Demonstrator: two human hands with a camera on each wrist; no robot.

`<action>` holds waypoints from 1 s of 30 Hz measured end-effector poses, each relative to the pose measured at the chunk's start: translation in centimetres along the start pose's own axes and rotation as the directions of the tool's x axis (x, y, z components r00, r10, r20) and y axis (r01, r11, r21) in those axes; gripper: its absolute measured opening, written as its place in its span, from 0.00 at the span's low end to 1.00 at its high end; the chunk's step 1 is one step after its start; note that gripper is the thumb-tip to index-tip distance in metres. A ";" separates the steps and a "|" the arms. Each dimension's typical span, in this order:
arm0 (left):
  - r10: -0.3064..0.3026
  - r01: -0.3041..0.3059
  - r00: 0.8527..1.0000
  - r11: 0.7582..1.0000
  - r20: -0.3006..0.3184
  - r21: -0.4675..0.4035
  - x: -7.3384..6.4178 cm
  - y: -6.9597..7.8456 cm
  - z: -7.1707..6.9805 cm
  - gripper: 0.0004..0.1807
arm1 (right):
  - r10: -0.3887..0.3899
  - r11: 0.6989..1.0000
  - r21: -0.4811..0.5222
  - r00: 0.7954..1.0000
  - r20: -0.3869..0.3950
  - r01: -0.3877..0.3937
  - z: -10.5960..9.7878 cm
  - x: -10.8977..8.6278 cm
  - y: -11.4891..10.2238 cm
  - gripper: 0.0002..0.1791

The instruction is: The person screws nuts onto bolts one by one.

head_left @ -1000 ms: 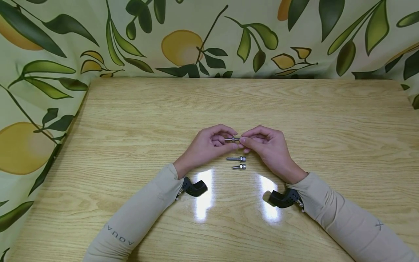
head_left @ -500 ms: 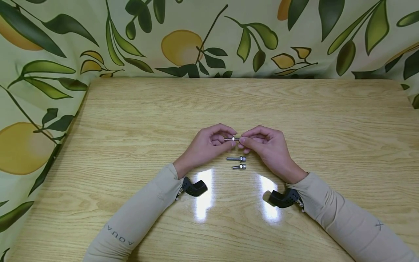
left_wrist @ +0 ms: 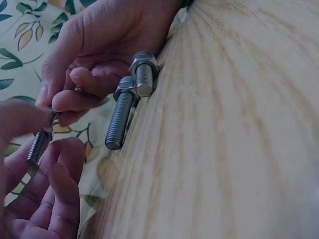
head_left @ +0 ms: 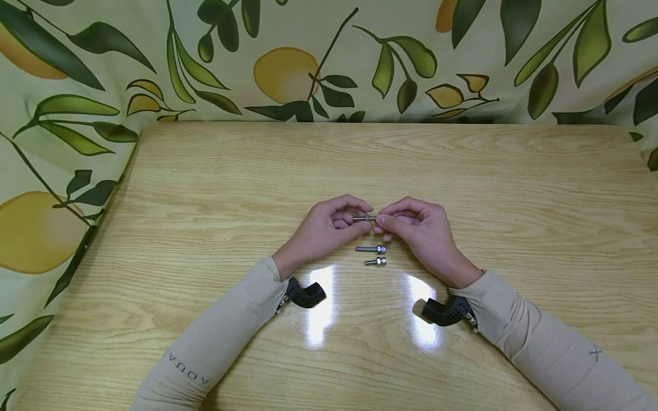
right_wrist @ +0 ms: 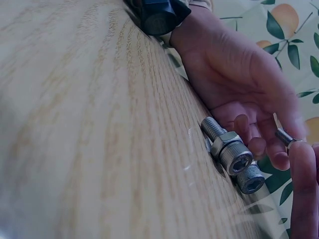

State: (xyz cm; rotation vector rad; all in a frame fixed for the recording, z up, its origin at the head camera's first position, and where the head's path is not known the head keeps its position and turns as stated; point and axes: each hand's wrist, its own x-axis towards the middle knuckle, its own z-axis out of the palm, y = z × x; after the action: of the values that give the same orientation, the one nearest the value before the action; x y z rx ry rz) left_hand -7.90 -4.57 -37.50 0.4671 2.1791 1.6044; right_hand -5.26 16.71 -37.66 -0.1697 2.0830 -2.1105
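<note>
In the head view my right hand (head_left: 425,233) pinches the head end of a metal bolt (head_left: 357,218) between thumb and forefinger. The threaded end points left, toward my left hand (head_left: 331,225), whose curled fingers surround it. A hex nut (left_wrist: 48,130) sits partway along the shank. My left thumb (left_wrist: 20,119) is blurred against the nut in the left wrist view; fingers hide much of the nut and the bolt head. Just below lie two socket-head bolts with nuts, a longer bolt (head_left: 366,249) and a shorter bolt (head_left: 371,262), side by side.
The wood-grain table (head_left: 231,171) spreads around the hands, with two bright light reflections near its front. A fruit-and-leaf patterned cloth (head_left: 390,63) hangs at the back and left. A black wrist camera (head_left: 307,294) sits on the left wrist, another camera (head_left: 444,312) on the right.
My left thumb has drawn back slightly to the left from the fingertips of the right hand. The nut shows a different face, while the right hand and the two lying bolts keep their places.
</note>
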 end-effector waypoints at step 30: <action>-0.037 0.037 0.999 0.999 0.003 -0.020 0.0 0.2 0.0 0.13 | -0.009 1.000 0.000 1.000 0.002 0.009 0.0 0.0 0.1 0.11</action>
State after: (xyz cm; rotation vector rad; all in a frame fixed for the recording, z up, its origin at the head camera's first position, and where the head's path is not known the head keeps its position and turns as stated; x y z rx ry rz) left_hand -7.85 -4.53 -37.30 0.4203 2.1551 1.6033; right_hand -5.27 16.69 -37.73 -0.1816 2.0851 -2.1139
